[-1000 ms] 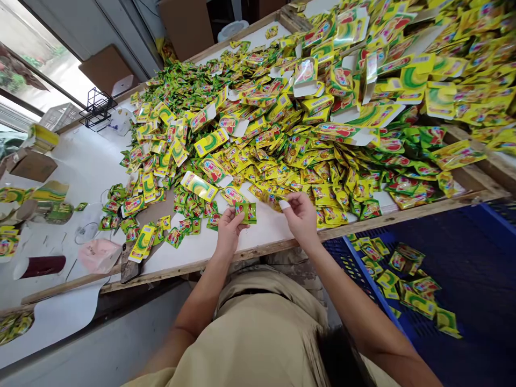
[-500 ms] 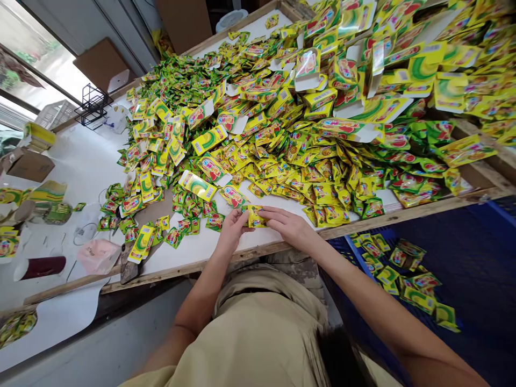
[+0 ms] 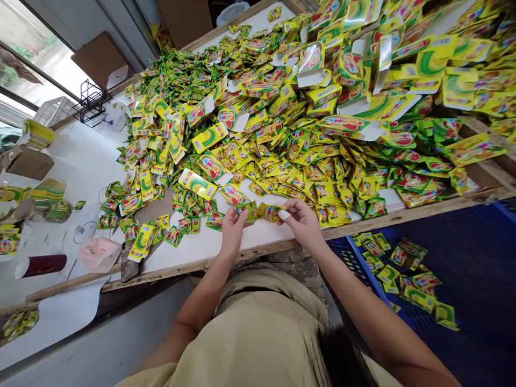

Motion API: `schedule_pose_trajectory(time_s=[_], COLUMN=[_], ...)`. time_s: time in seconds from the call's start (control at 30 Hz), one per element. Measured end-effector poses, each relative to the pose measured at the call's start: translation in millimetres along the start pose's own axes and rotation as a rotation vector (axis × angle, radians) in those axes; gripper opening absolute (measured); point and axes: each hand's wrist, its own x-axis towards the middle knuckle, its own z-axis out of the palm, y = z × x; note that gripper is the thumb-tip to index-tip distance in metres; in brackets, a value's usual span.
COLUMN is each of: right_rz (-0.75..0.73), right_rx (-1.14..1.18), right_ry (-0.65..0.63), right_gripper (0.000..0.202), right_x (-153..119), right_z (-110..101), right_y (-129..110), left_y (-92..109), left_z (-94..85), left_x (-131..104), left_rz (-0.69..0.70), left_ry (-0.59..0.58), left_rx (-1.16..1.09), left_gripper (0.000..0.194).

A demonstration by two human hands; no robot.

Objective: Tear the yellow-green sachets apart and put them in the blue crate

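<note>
Near the front edge of the white table (image 3: 209, 244), my left hand (image 3: 234, 228) is closed on a green-and-yellow packet (image 3: 249, 212). My right hand (image 3: 300, 220) pinches a yellow packet (image 3: 269, 213) between thumb and fingers. The two packets meet or overlap between my hands; whether they are joined I cannot tell. A big heap of small yellow and green packets (image 3: 290, 150) lies just beyond my hands, with flat yellow cartons (image 3: 197, 184) scattered over it.
A blue crate (image 3: 403, 322) with several packets stands below the table at the right. A phone (image 3: 129, 263), a pink packet (image 3: 99, 253), a dark red cup (image 3: 46, 265) and a clear jar (image 3: 38, 210) are at the left. A black wire rack (image 3: 91, 102) stands farther back.
My right hand has moved a little to the right, away from my left. Two packets now show between my hands, where one yellow packet showed before.
</note>
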Motion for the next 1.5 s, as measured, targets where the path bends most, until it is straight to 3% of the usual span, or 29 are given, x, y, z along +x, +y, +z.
schedule_pose_trajectory(time_s=[0.1,0.2,0.33,0.73,0.87,1.1,1.3,1.5], right_rz=[0.161,0.214,0.215,0.18,0.266,0.465,0.46,0.455], right_rx=[0.105,0.096,0.038,-0.047,0.053,0.372,0.535,0.458], right_ry=[-0.052,0.001,0.021,-0.022,0.012,0.183,0.25,0.195], right_gripper=[0.02,0.023,0.022,0.015,0.022,0.035,0.035,0.036], right_x=[2,3,2,-3,-4,-5,-2,-2], right_z=[7,11,10,6,10,21,20,19], right_y=[1,4,8,12,12,8,7,10], left_y=[3,4,2,-1,-2,-4,-3,0], left_z=[4.5,6.4,5.2,-1.3,-0.3,7.9,6.5,10.3], left_x=[-5,-11,-15,-11,-12,-12,-8,-10], left_rz=[0.038,0.032,0.04,0.034,0.056,0.107,0.071,0.084], left_ry=[-0.061,-0.093,-0.095,-0.258,-0.237,-0.17,-0.149,-0.091], left_rx=[0.033,0.06,0.062,0.179,0.177,0.125,0.121,0.105], left_gripper=[0.034,0.032,0.032,0.046,0.042,0.046,0.046,0.042])
